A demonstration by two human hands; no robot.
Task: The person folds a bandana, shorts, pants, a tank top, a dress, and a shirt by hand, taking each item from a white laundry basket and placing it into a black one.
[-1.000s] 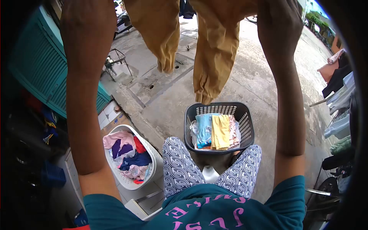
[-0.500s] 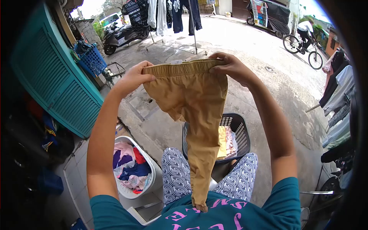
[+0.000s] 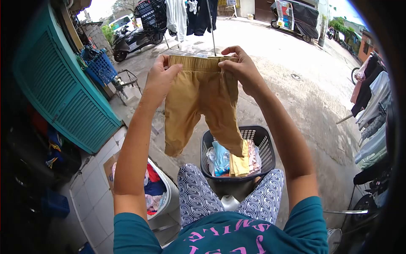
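A pair of tan pants [image 3: 202, 91] with a gathered elastic waistband hangs upright in front of me, both legs dangling. My left hand [image 3: 163, 76] pinches the waistband at its left end, thumb in front. At the right end, my right hand [image 3: 241, 70] grips the same waistband between thumb and fingers. Below the pants stands a dark grey laundry basket [image 3: 267, 150] holding folded clothes [image 3: 240, 164] in yellow, blue and floral patterns. The right pant leg overlaps part of the basket from my view.
A white basket [image 3: 171, 197] of unfolded clothes stands by my left leg, partly behind my forearm. Teal louvred doors [image 3: 63, 89] and a blue hanging basket [image 3: 101, 65] are on the left. Laundry hangs on a rack [image 3: 212, 29] ahead and on a line [image 3: 374, 99] at right.
The pants have swung away from my body, and both legs now hang separately. My hands have come closer together, the left moving right. The cyclist has passed mostly out of sight at right.
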